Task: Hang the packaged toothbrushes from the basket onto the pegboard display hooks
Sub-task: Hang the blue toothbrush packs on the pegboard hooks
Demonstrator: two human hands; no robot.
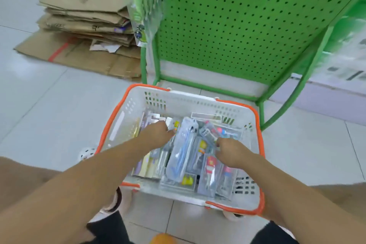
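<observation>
At the bottom edge of the frame the person's dark clothing shows, with an orange object [163, 238] between the legs, too cropped to identify. Both forearms reach up from the lower corners into a white basket [190, 99] with orange rim trim, which stands on the tiled floor [49, 109] at the centre of the frame.

The basket is filled with packaged toothbrushes [181, 156], clear blister packs lying flat and overlapping, some with blue, red and yellow figures inside. The left hand [156, 134] sits over the left half of the pile with its fingers curled down onto the upper ends of several packs; whether it actually grips one cannot be told from this angle. The right hand [229, 150] is over the right half, fingers bent and their tips pressed among the packs near a red and blue one; its hold is equally unclear.

Just beyond the basket stands the green pegboard [247, 25] on a green tube frame, filling the upper centre and right. At its left edge, in the upper middle of the frame, a blurred bunch of hanging packages [144, 6] dangles. To the upper left, flattened cardboard boxes [85, 24] lie stacked on the floor.
</observation>
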